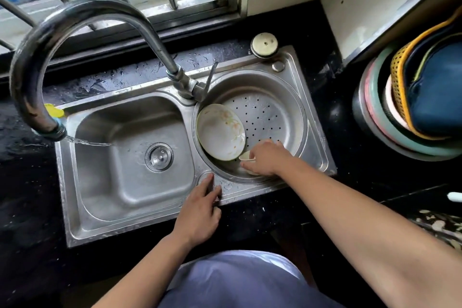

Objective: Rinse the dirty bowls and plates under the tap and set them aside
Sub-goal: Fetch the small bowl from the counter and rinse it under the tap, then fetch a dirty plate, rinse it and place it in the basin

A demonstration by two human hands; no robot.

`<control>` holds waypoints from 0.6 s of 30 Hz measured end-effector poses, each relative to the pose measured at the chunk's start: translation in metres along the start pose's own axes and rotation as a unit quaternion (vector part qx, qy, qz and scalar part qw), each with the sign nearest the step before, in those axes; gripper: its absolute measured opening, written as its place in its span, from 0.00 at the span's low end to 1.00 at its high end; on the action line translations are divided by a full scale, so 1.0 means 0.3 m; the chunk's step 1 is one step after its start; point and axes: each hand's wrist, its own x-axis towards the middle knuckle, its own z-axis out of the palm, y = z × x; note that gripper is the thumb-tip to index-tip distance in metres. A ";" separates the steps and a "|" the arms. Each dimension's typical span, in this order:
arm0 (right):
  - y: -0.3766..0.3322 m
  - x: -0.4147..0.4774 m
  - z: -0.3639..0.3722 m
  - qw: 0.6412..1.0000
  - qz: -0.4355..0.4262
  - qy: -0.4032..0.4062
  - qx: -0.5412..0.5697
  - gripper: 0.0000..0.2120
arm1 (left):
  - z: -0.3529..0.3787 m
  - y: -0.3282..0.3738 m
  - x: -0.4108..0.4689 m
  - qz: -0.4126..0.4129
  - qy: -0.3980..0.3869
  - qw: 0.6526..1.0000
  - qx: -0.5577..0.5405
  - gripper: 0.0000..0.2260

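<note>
small cream bowl point(246, 157) mostly covered by the right hand point(266, 157), stacked coloured basins point(375, 117) cut off at the right edge, yellow object point(53, 110) partly behind the steel tap point(87, 11)

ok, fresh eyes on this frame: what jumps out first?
The big curved tap arches over the left basin, with water running from its spout. In the round right basin a floral plate leans against the left wall, and the right hand grips a small bowl beside it. The left hand rests open on the sink's front rim.
</note>
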 end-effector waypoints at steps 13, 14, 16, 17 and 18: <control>-0.017 -0.555 0.318 0.826 0.242 0.361 0.359 0.09 | -0.060 -0.014 -0.008 0.087 -0.082 0.986 0.114 0.26; -0.044 -0.601 0.382 0.811 0.266 0.352 0.384 0.09 | -0.057 -0.008 -0.026 0.097 -0.083 0.984 0.121 0.27; -0.125 -0.692 0.520 0.783 0.316 0.298 0.445 0.11 | -0.039 -0.010 -0.071 0.156 -0.064 0.976 0.135 0.28; -0.154 -0.694 0.559 0.775 0.323 0.268 0.472 0.11 | -0.042 -0.014 -0.077 0.177 -0.040 0.974 0.133 0.27; -0.216 -0.750 0.659 0.745 0.342 0.253 0.514 0.11 | -0.006 -0.014 -0.119 0.225 -0.037 0.964 0.137 0.27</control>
